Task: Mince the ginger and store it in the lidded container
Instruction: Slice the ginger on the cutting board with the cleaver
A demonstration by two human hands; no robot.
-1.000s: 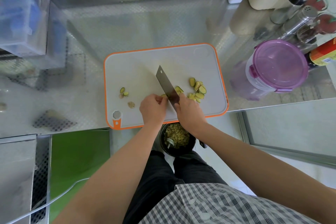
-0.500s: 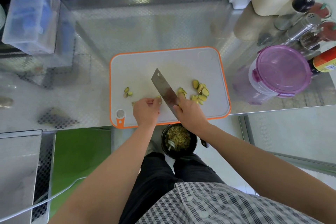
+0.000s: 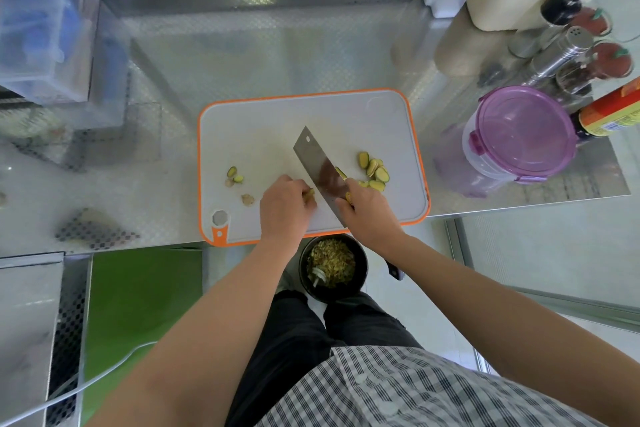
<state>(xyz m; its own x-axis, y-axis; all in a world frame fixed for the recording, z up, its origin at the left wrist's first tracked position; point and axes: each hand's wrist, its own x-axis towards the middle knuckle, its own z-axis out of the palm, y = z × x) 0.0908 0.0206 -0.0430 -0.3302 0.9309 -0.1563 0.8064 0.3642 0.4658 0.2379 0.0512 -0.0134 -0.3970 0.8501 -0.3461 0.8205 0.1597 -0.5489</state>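
Note:
A white cutting board with an orange rim (image 3: 388, 114) lies on the steel counter. My right hand (image 3: 370, 215) grips a steel cleaver (image 3: 318, 170) whose blade points up and left over the board. My left hand (image 3: 284, 208) pinches a small piece of ginger (image 3: 309, 195) just left of the blade. Ginger slices (image 3: 374, 172) lie in a pile right of the cleaver. A few smaller ginger bits (image 3: 237, 180) sit on the board's left part. A round container with a purple lid (image 3: 519, 139) stands closed, right of the board.
A black bin (image 3: 332, 267) with peelings stands on the floor below the board's front edge. Spice shakers and bottles (image 3: 568, 45) crowd the back right. A clear plastic box (image 3: 38, 28) sits at the far left. The counter's front edge runs just below the board.
My left hand slid left, then back towards the blade with the ginger piece. The cleaver's blade tilted and shifted slightly. The camera view drifted.

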